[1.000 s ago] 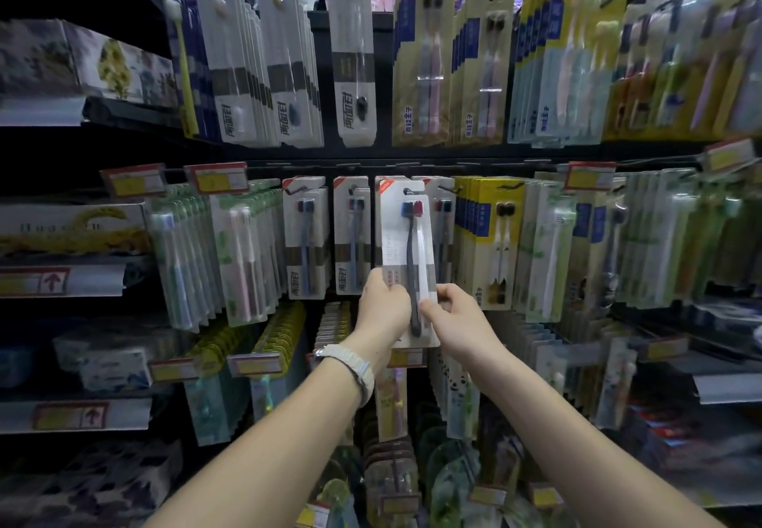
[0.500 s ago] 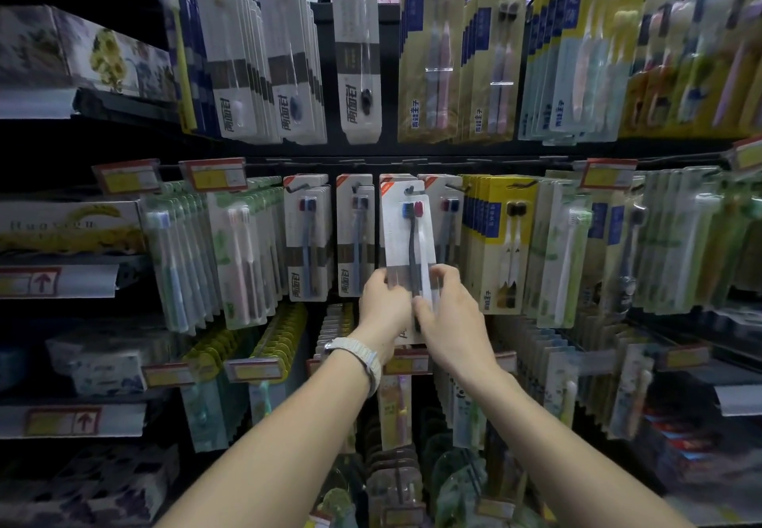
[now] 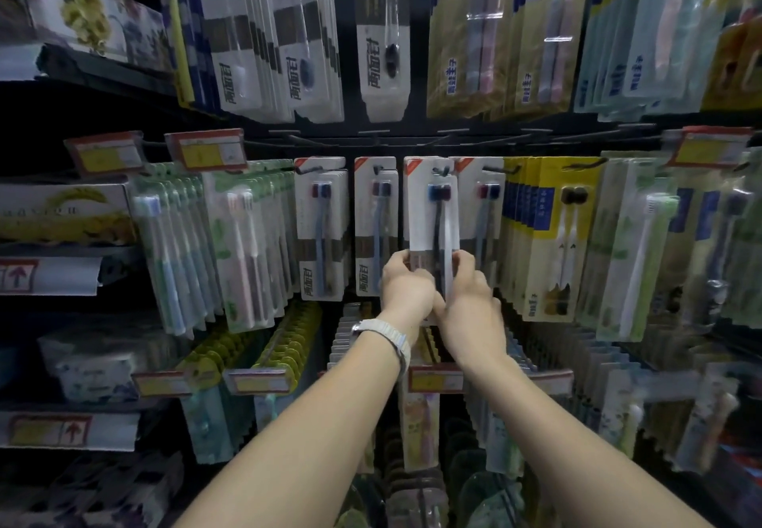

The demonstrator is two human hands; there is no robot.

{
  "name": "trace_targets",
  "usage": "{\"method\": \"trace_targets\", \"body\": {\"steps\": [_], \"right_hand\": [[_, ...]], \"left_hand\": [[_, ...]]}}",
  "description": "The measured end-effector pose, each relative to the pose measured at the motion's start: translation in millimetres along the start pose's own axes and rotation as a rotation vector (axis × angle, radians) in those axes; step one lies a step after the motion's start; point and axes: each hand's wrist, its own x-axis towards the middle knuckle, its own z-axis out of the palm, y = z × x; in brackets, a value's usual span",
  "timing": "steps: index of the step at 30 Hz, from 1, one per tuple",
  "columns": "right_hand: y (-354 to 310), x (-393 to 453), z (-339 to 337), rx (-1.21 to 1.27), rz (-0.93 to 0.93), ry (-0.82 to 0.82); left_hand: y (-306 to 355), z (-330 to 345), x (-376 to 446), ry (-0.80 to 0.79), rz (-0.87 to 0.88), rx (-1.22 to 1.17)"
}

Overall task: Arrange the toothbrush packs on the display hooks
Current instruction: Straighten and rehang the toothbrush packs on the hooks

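From the head camera, the lower part of the white toothbrush pack [image 3: 433,214] is covered by both hands, so its bottom edge cannot be seen. The left hand [image 3: 406,286] grips its left edge with fingers curled round it; the right hand [image 3: 468,301] grips the right edge the same way, the two hands touching below the pack. The pack stands upright in the middle row, its top hole at a black display hook [image 3: 443,171]; whether it is fully threaded on is hard to make out. A watch [image 3: 385,331] sits on the left wrist.

The pack holds two brushes with a blue and a dark red head. Just beside it hang similar white packs [image 3: 321,222], and to the right yellow packs [image 3: 552,230]. Green-toned packs [image 3: 247,247] hang further left. The top row is cut off by the frame edge, and the lowest rows are dark and blurred. Price tags [image 3: 206,150] hang at the hook ends. Boxes [image 3: 62,214] lie on shelves at left.
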Motion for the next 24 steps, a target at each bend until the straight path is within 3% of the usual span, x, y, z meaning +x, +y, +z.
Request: {"method": "trace_targets", "body": {"steps": [6,24], "right_hand": [[3.3,21.4,19.7,-0.006,0.098,-0.067],[7.9,32.9,43.4,-0.054,0.000,0.033]], "left_hand": [[-19.0,12.7,24.3,-0.022,-0.010,0.073],[-27.6,15.4,46.3,-0.007,0.130,0.232]]}}
